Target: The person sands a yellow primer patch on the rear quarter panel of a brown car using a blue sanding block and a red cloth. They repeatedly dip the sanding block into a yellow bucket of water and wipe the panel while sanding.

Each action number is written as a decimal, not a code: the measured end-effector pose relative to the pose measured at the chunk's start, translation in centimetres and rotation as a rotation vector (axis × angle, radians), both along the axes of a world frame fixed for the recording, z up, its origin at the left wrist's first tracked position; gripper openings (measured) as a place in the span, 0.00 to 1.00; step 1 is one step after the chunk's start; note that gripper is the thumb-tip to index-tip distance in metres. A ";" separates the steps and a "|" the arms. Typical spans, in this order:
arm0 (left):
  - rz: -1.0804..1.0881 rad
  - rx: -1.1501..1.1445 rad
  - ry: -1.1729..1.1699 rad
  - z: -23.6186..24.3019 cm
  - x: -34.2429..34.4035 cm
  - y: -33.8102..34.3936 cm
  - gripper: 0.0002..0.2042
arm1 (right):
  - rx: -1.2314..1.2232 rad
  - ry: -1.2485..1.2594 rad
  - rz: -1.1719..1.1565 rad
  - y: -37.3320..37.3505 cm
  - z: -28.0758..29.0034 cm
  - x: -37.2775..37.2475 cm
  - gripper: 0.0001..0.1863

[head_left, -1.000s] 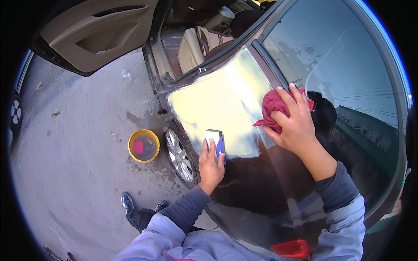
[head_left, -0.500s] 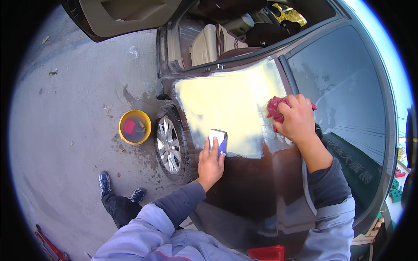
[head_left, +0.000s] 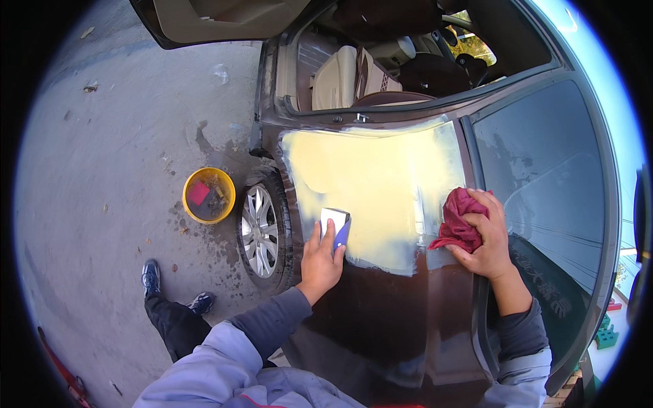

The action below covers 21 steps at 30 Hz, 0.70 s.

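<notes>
My left hand holds a white-and-blue sanding block, fingers laid along its top, at the lower left edge of the pale yellow filler patch. That patch covers part of the brown car's rear side panel. Bunched in my right hand is a dark red cloth. It lies against the panel at the patch's right edge, close to the rear window. The palm and some fingers of my right hand are hidden.
A yellow bucket with murky water and a red item inside stands on the concrete beside the wheel. A car door is swung out at the top, showing beige seats. A red tool lies at lower left.
My right hand has moved down along the patch's right edge with the cloth, which now hangs more spread out. My left hand keeps the block in nearly the same place. The view has shifted slightly.
</notes>
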<state>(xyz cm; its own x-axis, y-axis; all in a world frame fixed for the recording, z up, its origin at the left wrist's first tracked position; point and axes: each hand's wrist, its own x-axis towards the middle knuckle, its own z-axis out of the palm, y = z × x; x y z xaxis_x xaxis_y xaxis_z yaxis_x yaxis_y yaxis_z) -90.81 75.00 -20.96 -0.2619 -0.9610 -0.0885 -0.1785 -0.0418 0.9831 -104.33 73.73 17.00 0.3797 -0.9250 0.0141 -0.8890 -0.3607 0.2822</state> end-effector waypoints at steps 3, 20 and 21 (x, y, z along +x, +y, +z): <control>-0.015 0.026 -0.024 -0.9 0.1 -3.1 0.37 | 0.003 0.039 -0.005 0.0 0.0 -0.2 0.28; 0.066 0.128 -0.033 -6.7 0.8 -9.5 0.34 | -0.014 0.064 0.014 0.0 -0.5 -0.3 0.26; 0.071 0.100 -0.071 -6.8 0.8 -8.6 0.35 | -0.011 0.071 0.016 0.1 -0.5 -0.2 0.26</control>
